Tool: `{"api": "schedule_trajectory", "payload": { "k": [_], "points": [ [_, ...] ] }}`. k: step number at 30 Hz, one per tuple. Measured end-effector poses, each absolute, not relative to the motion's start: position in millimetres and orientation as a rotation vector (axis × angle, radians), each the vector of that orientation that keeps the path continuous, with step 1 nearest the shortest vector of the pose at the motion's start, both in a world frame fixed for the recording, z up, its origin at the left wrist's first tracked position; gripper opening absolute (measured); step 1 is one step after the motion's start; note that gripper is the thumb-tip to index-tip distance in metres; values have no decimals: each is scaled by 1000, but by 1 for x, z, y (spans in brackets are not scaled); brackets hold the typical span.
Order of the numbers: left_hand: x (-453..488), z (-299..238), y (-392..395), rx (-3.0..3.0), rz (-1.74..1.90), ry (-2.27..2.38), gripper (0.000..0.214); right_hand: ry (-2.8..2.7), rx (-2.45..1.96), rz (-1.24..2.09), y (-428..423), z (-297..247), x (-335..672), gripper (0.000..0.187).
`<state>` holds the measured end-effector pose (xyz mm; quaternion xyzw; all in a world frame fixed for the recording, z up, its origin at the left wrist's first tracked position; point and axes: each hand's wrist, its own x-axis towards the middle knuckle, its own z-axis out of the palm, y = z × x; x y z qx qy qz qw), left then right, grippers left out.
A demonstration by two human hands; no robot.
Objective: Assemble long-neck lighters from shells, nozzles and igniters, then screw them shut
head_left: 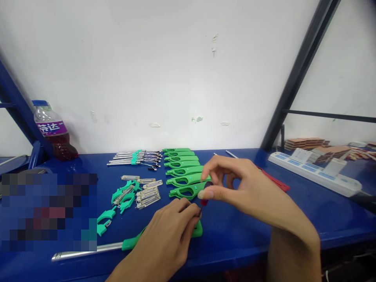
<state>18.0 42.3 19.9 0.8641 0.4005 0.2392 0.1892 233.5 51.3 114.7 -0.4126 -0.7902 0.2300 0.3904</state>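
Note:
A green long-nosed lighter [129, 243] with a silver barrel lies near the table's front edge, pointing left. My left hand [169, 231] is closed over its body and hides most of it. Between the thumb and fingertips of my right hand [237, 184] is the dark red handle of a small screwdriver [204, 201]. Its shaft points down at the lighter beside my left fingers; the tip is hidden. Behind my hands several green lighter bodies [185, 171] lie in a column.
Silver lighter barrels [120, 156] with wires lie at the back. Clear lighter tanks [148, 196] and teal triggers [127, 201] are scattered left of centre. A drink bottle [54, 133] leans at back left, and a white power strip [314, 172] runs along the right. Pixelation covers the lower left.

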Motion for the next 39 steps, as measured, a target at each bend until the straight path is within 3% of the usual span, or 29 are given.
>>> {"api": "schedule_trajectory", "payload": {
  "k": [11, 17, 19, 22, 29, 31, 36, 39],
  "points": [
    [18, 20, 39, 2432, 670, 1155, 27, -2003, -1014, 697, 54, 117, 234, 19],
    [19, 22, 41, 2460, 663, 1127, 28, -1926, -1067, 583, 56, 112, 221, 48],
    [19, 22, 41, 2461, 667, 1122, 28, -1948, -1065, 553, 55, 114, 222, 42],
    [19, 22, 41, 2451, 659, 1124, 28, -1982, -1042, 585, 52, 118, 228, 16],
    [18, 21, 41, 2462, 620, 1141, 30, -2041, -960, 722, 49, 120, 239, 9],
    [17, 22, 41, 2465, 610, 1132, 31, -2032, -1010, 677, 50, 119, 236, 12],
    [18, 22, 43, 2477, 612, 1117, 32, -2005, -1077, 528, 52, 117, 228, 44],
    [18, 21, 43, 2486, 630, 1110, 30, -2020, -1077, 471, 51, 117, 229, 33]
  ]
}}
